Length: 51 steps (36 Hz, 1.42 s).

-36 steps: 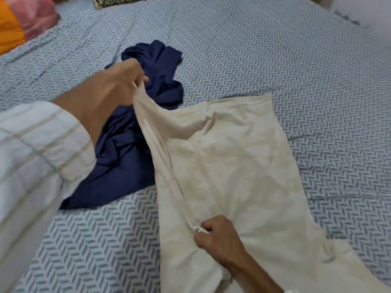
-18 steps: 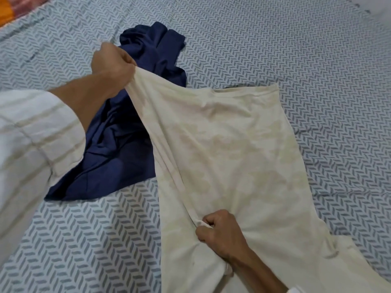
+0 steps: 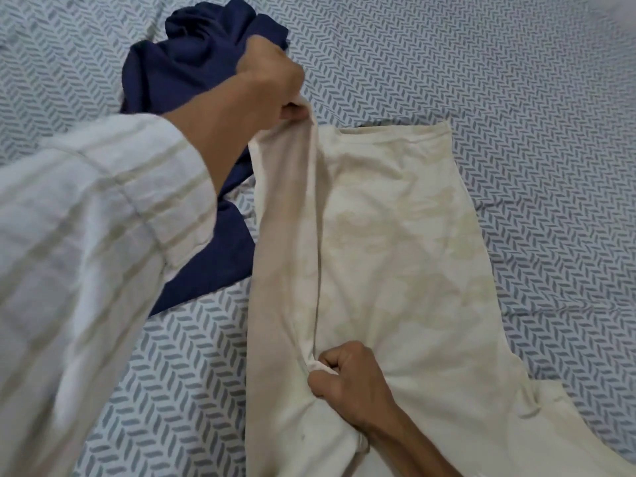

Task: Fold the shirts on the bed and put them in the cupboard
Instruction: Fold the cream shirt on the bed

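Matt cream cloth shirt [image 3: 395,253], navy cloth shirt [image 3: 192,63], printed bedsheet [image 3: 516,80]

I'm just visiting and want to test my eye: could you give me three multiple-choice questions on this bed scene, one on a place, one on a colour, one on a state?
1. Where is the navy shirt?
A. left of the cream shirt
B. on top of it
C. right of it

2. What colour is the shirt being held?
A. red
B. cream
C. black

3. How is the navy shirt?
A. neatly folded
B. hung up
C. crumpled

Answers: 1 A, it lies beyond the left hand. 2 B, both hands, including the right hand, grip pale cream cloth. 3 C, it is heaped on the bed.
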Each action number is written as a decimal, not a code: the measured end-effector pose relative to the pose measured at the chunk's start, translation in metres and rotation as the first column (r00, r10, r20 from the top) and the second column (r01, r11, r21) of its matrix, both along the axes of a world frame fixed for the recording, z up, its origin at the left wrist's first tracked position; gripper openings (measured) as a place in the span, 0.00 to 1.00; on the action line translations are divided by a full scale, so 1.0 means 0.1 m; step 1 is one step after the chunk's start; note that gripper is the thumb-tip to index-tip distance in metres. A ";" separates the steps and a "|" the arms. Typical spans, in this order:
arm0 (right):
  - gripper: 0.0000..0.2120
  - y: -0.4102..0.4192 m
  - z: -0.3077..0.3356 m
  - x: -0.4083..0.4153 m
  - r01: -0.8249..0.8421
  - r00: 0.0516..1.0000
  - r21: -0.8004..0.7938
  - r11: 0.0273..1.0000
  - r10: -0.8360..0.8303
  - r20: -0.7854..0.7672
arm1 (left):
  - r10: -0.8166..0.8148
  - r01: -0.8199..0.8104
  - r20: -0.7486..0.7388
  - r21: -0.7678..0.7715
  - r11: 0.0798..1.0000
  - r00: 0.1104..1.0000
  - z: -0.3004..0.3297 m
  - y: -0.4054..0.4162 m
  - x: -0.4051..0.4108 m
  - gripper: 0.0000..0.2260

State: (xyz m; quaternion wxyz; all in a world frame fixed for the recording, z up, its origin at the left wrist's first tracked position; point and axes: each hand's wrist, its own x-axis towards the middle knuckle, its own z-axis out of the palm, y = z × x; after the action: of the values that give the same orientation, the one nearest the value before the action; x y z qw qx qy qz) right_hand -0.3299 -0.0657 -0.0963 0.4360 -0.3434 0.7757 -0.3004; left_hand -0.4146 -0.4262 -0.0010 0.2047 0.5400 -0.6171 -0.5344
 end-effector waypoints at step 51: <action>0.14 0.62 0.74 0.29 0.376 0.907 0.201 0.905 -0.403 0.118 | -0.521 0.665 0.585 -0.042 0.746 0.621 -0.21 4.33 3.86 0.32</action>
State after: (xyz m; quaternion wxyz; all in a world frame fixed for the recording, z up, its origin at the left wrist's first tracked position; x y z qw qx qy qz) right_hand -0.3010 -0.0033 -0.0226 0.4548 -0.1171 0.8152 -0.3391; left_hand -0.0284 0.0066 -0.0222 -0.0991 0.3995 -0.8557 -0.3136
